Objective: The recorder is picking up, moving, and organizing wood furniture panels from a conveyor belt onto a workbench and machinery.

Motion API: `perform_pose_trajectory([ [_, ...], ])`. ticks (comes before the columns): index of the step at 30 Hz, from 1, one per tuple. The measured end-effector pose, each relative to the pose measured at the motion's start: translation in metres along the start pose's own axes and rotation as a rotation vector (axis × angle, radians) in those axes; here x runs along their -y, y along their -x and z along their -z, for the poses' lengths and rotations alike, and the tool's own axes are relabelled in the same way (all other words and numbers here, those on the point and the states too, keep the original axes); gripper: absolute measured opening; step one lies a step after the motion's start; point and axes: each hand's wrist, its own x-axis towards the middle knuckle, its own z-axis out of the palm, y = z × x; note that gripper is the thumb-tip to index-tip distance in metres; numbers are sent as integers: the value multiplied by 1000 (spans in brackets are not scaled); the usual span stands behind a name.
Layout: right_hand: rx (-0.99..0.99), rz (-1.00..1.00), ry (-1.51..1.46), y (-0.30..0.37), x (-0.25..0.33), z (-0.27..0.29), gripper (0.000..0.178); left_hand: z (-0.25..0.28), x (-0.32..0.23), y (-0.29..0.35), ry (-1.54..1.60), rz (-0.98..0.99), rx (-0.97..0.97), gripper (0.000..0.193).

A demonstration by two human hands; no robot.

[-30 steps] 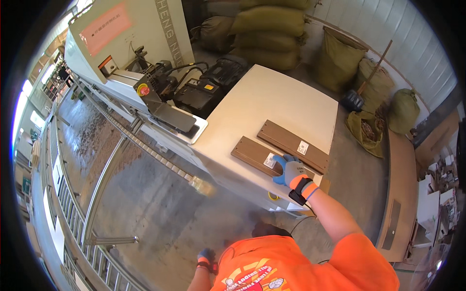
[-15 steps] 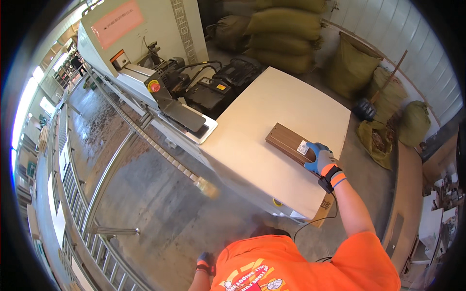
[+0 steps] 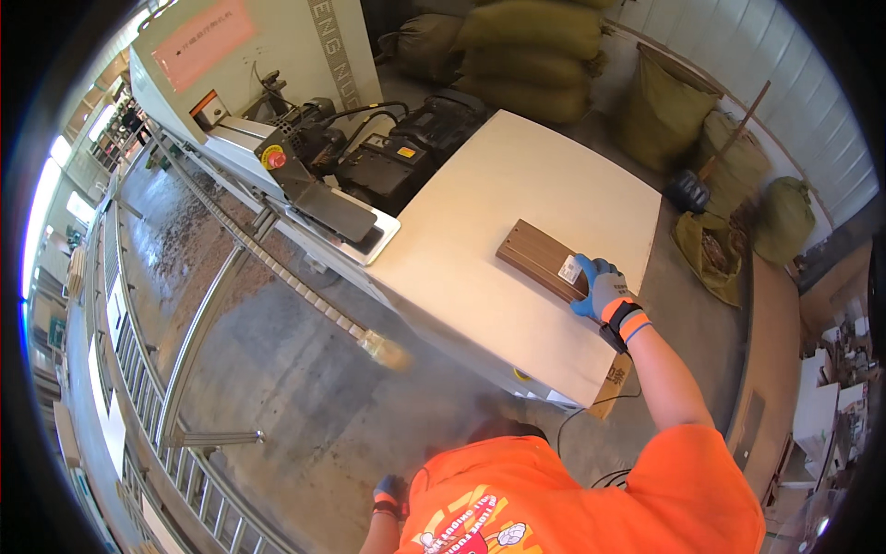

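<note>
A long brown wood-grain piece, grooved along its side, lies on the pale flat top in front of me. Near its right end is a white label. My right hand, in a blue and grey glove, is closed around that right end, thumb on the near side and fingers on the far side. My left hand, gloved too, hangs low beside my body, away from the flat top. Its fingers are too small and partly hidden to read.
A machine with a black motor and a red button adjoins the flat top. Full sacks and a shovel stand behind. A roller conveyor runs along the left. A cable trails near my right arm.
The whole view has shifted slightly. My right hand stays on the brown piece, which shows no clear movement across the flat top. My left hand still hangs low.
</note>
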Motion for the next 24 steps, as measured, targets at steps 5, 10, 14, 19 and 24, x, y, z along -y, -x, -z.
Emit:
perform_pose_trajectory([
  [5, -1, -3, 37, 1, -9, -1, 100, 60, 2, 17, -162, -44, 3, 36],
  [10, 11, 1, -53, -4, -16, -4, 102, 67, 3, 10, -177, -65, 47, 36],
  [14, -37, 88, -132, -27, -9, 0, 100, 0, 14, 1, 185, 38, 265, 39],
  [19, -81, 21, -124, -40, -49, 6, 95, 11, -2, -10, 318, 98, 69, 25],
  [24, 95, -38, -62, -51, -40, 23, 104, 15, -14, -4, 202, 51, -25, 21],
])
